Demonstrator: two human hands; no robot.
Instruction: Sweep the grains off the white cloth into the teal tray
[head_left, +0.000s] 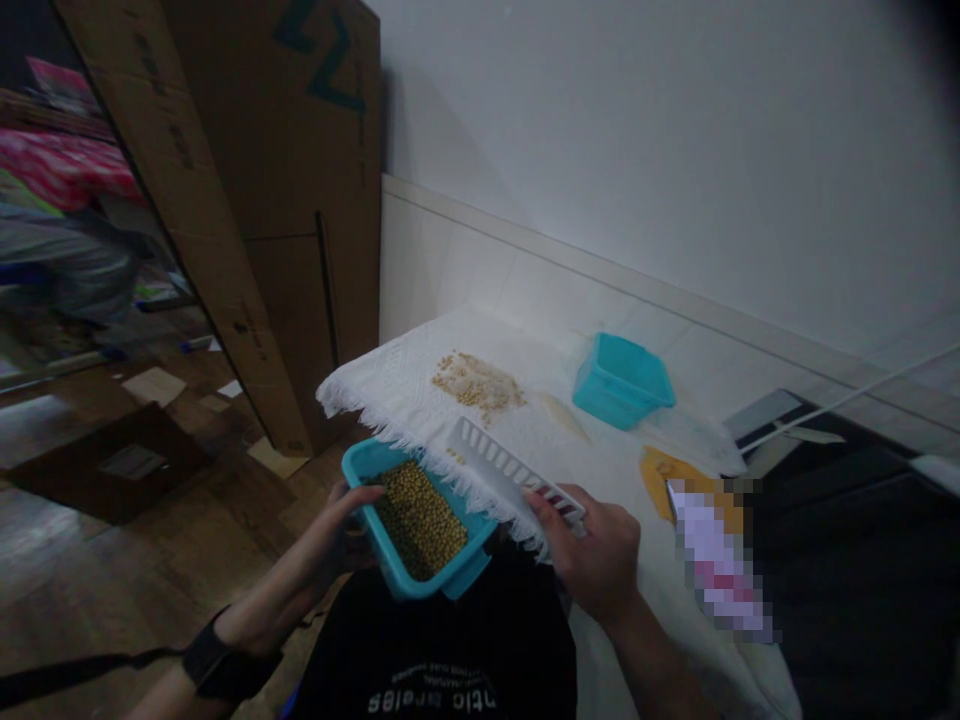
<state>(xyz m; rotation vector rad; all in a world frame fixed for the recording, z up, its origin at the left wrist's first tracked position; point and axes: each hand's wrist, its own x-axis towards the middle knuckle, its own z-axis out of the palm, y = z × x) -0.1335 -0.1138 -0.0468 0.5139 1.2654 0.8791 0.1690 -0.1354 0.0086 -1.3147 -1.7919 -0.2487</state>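
Observation:
My left hand [341, 525] is closed on the near-left wall of a teal plastic tub [454, 580], thumb over the rim. Yellowish dried beans [421, 515] that look like soybeans lie inside the tub, held just off the front edge of a cloth-covered table. In my right hand [596, 555] is a white slotted plastic basket [491, 455], gripped by its near end and tilted at the cloth's fringe beside the tub. A few beans [455, 456] sit on the cloth by the basket. Farther back is a loose pile of beans and pale grains [478, 386].
The white fringed cloth [390, 375] covers the table. A second teal tub [622, 385] stands toward the wall. An orange-yellow packet [656, 470], partly blurred out, lies to the right beside a black object [862, 580]. A tall cardboard box [292, 180] stands at the left.

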